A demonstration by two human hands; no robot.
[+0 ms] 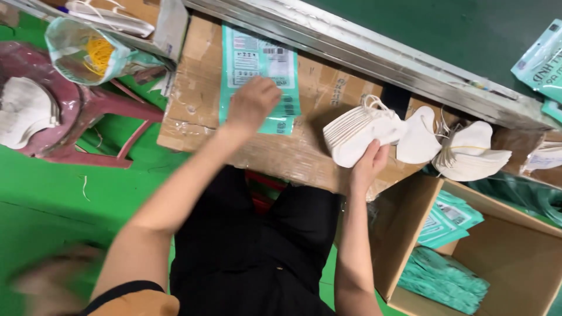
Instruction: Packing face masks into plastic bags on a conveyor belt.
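The left hand [253,104] lies flat, fingers spread, on a teal pouch [259,76] that sits on the cardboard surface [193,99]; its grip is apart, pressing rather than clasping. The pouch is a tall rectangle, teal with a white printed panel and a barcode patch near its top. The right hand [367,164] has its grip clamped on the lower edge of a fanned stack of white masks [357,131], held just right of the pouch. A single mask [418,137] and a second stack [468,153] lie further right on the surface. Below them an open carton [515,257] holds more teal pouches [445,281]. At far left, a red stool [88,111] carries white masks [23,111], and a clear bag [88,50] of yellow bands lies above it
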